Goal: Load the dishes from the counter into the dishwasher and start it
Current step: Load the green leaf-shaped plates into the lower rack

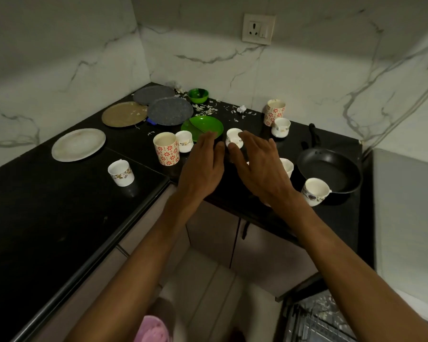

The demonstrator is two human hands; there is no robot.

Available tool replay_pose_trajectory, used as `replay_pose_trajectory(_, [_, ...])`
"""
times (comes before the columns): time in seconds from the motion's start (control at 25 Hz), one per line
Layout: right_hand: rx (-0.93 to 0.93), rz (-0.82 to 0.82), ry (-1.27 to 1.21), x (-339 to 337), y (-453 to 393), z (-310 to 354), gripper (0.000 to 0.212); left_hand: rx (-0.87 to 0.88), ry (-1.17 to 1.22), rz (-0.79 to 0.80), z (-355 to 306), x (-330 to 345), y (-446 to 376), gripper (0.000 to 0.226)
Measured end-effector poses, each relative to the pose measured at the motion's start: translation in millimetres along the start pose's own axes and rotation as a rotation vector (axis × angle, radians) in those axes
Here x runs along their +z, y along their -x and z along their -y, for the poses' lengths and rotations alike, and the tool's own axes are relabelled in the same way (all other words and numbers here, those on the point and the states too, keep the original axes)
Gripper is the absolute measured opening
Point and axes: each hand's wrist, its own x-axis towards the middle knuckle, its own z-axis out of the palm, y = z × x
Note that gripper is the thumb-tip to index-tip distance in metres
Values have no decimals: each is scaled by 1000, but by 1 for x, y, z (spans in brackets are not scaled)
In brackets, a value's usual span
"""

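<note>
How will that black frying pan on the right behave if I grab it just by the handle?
The frying pan will probably feel front-heavy: its wide round body sits far from the thin handle, so it may dip. It looks rigid, not fragile. A white cup stands at its near rim, so sliding it could knock that over.

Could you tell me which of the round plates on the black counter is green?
The green plastic plate just beyond the left hand; the others are two speckled grey plates, a brownish one and a white one.
</note>
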Motion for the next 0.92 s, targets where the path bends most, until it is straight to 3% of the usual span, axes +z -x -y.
replay_pose_trajectory(0.32, [-34,113,-21,24,-57,-23,54,-67,45,-59,25,15,-34,33])
replay_pose_trajectory(0.56, [-36,166,7,64,-107,-34,52,-128,48,-14,80,31,-86,41])
replay_pose_trajectory(0.92, [111,243,31,133,-210,-53,50,-131,15,89,159,30,-209,42])
